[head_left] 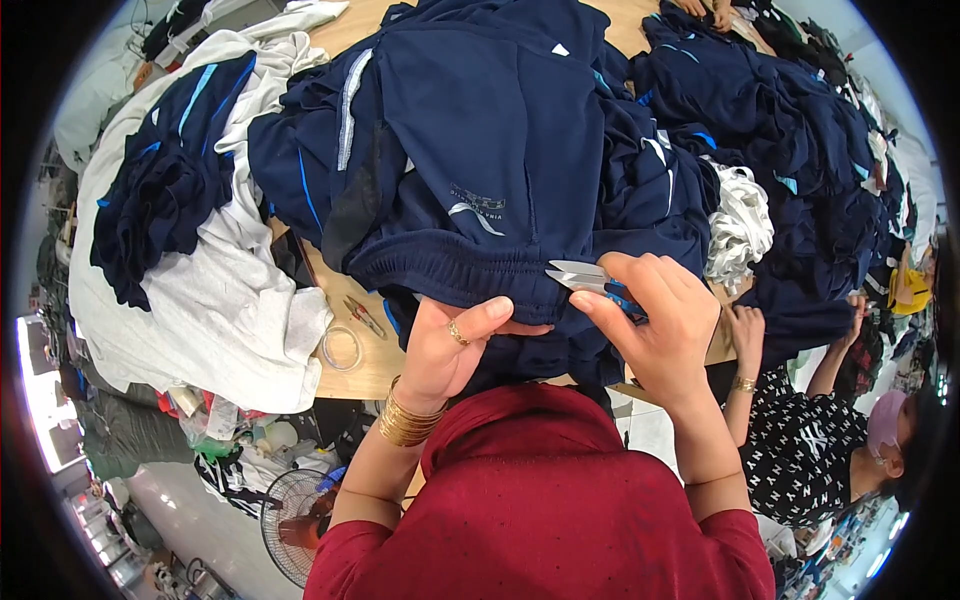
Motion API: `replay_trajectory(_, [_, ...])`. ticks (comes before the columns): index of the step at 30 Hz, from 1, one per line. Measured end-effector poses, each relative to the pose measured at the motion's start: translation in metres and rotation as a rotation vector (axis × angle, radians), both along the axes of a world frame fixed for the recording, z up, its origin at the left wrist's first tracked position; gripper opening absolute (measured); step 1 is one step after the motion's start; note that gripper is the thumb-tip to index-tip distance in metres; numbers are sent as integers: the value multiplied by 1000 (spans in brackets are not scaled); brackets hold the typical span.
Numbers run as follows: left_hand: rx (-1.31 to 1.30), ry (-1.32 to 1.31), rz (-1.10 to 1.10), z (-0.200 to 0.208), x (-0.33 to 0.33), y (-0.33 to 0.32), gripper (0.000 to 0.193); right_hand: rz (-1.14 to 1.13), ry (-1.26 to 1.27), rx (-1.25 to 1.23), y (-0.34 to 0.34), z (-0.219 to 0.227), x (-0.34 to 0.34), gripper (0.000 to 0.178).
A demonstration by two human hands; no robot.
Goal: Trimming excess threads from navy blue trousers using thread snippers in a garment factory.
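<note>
Left hand [450,345] pinches the elastic waistband of the navy shorts [470,170] at the worktop's [355,375] near edge; right hand [655,320] is clamped on the thread snips [590,280], blades touching the waistband. Heaped navy garments [790,150] crowd the right, white cloth [200,310] the left, tape ring [341,348] just beside it.

left hand [450,350] pinching the elastic waistband of navy blue track shorts [470,170]; right hand [655,320] gripping small silver thread snips [580,277] right against it; white cloth [220,310] far left
</note>
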State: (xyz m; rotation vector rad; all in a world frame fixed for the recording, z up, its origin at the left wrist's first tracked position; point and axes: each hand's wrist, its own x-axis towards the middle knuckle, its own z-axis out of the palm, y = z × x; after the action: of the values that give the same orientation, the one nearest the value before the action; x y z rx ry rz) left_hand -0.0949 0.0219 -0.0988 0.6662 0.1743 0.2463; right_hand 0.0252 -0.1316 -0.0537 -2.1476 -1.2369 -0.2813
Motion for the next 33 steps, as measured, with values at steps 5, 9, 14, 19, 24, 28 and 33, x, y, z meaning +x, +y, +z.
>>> replay_trajectory(5, [42, 13, 5, -1, -1, 0, 33, -14, -42, -41, -2, 1, 1, 28])
replay_trajectory(9, [93, 34, 1, -3, -2, -2, 32, -62, 586, 214, -2, 0, 7, 29])
replay_trajectory(14, [170, 67, 58, 1, 0, -8, 30, 24, 918, 147, 14, 4, 4, 21])
replay_trajectory(19, [154, 73, 139, 5, -4, -4, 23, 48, 1121, 147, 13, 3, 10, 12])
replay_trajectory(24, [-5, 45, 178, 6, -5, -5, 21, 42, 1334, 333, 14, 7, 10, 10])
replay_trajectory(28, [196, 119, 185, 5, -2, -3, 22, 62, 1066, 274, 16, 11, 4, 8])
replay_trajectory(33, [211, 110, 134, 8, 2, -5, 23, 37, 897, 53, 30, 21, 3, 16])
